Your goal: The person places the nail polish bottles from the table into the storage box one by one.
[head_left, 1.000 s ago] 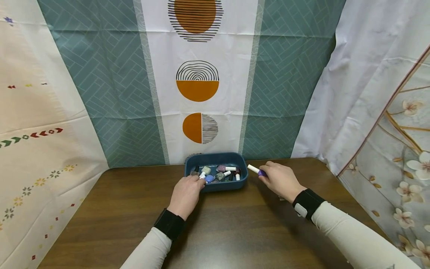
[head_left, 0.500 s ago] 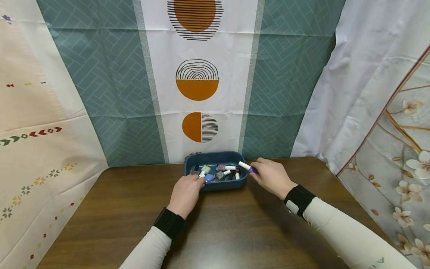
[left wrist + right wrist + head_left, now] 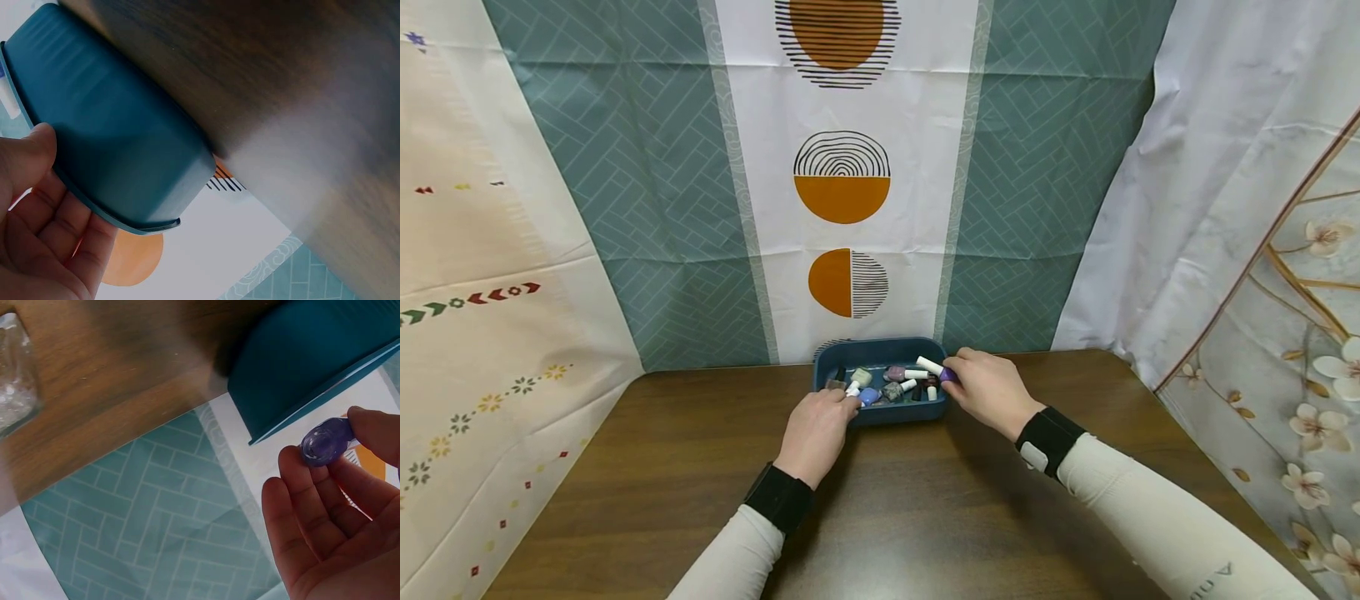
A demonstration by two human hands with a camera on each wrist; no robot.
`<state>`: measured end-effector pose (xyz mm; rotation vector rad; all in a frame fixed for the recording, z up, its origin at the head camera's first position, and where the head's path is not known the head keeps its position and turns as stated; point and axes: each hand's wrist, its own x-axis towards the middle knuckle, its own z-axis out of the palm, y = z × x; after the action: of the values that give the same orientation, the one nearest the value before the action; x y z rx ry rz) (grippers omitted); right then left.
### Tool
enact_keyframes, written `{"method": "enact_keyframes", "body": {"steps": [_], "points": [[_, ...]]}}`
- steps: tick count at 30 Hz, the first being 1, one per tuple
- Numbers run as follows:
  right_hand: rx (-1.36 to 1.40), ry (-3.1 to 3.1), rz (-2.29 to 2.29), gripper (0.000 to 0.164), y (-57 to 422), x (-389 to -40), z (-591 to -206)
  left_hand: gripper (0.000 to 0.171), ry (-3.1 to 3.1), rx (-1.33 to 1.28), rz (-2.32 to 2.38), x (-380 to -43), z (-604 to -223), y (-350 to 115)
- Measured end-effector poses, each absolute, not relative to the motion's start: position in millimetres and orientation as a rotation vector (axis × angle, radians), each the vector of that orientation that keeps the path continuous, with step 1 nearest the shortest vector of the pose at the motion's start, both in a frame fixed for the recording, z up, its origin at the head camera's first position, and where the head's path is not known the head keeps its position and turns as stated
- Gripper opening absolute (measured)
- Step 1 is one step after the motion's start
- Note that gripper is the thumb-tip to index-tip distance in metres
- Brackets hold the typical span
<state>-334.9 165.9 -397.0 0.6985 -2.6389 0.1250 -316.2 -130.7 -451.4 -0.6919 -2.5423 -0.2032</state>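
In the head view a dark blue bin (image 3: 897, 414) holds several nail polish bottles, among them a blue bottle (image 3: 868, 397) and a mauve bottle (image 3: 895, 373). My left hand (image 3: 817, 429) grips the bin's near left rim. The left wrist view has its thumb (image 3: 42, 147) on the outer wall, with the other fingers past the rim. Above the bin's right end, my right hand (image 3: 988, 387) pinches a purple nail polish bottle (image 3: 948, 375) by its body, the white cap pointing left. In the right wrist view this purple bottle (image 3: 326, 442) sits between thumb and fingertips, its base facing the camera.
The brown wooden table (image 3: 887, 508) ends just behind the bin, where a patterned curtain (image 3: 1026, 208) hangs. A clear, shiny object (image 3: 15, 375) lies on the table in the right wrist view, partly cut off by the frame.
My right hand has moved left with the purple nail polish bottle, from beside the bin to over its right end. The left hand has stayed at the rim.
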Motion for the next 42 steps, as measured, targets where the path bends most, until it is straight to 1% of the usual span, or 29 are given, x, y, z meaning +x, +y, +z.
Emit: {"method": "enact_keyframes", "body": {"steps": [8,24,42], "points": [[0.711,-2.675,0.133,0.022,151,-340,-398,0.009,-2.551,-0.69,-0.231,-315,-453,-132],[0.71,-2.743,0.048,0.016,124,-351,-401,0.011,-2.598,-0.671,-0.211,-314,-452,-131],[0.696,-2.78,0.04,0.016,110,-363,-409,0.007,-2.558,-0.697,-0.201,-316,-451,-131]]}}
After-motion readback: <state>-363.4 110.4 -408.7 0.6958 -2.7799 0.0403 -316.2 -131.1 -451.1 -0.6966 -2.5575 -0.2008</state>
